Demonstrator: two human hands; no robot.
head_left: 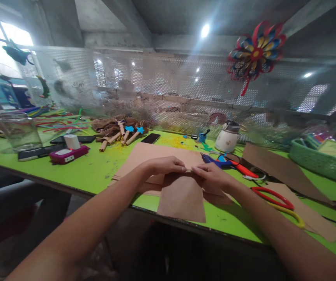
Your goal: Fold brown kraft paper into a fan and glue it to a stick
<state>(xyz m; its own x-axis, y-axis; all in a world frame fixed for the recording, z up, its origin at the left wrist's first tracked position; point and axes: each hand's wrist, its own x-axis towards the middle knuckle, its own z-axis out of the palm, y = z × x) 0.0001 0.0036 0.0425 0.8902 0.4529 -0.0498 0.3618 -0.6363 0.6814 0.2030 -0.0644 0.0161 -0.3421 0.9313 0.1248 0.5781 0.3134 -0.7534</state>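
Observation:
Both my hands pinch the far edge of a brown paper piece (182,199), which hangs toward me over the table's front edge. My left hand (169,164) has its fingers closed on the paper's edge at the left. Close beside it, my right hand (211,174) grips the same edge, which looks folded or rolled between the fingertips. Beneath lies a stack of larger brown paper sheets (144,156). A blue glue gun (217,161) rests just beyond my right hand. Scissors with red and yellow handles (276,199) lie by my right forearm.
On the green table (98,171) stand a glass jar (18,132), a purple power strip (68,154) and a white kettle-like jug (227,137). Rolled paper figures (121,134) and a black phone (151,138) lie behind. A green basket (322,160) sits right, near brown card (282,171).

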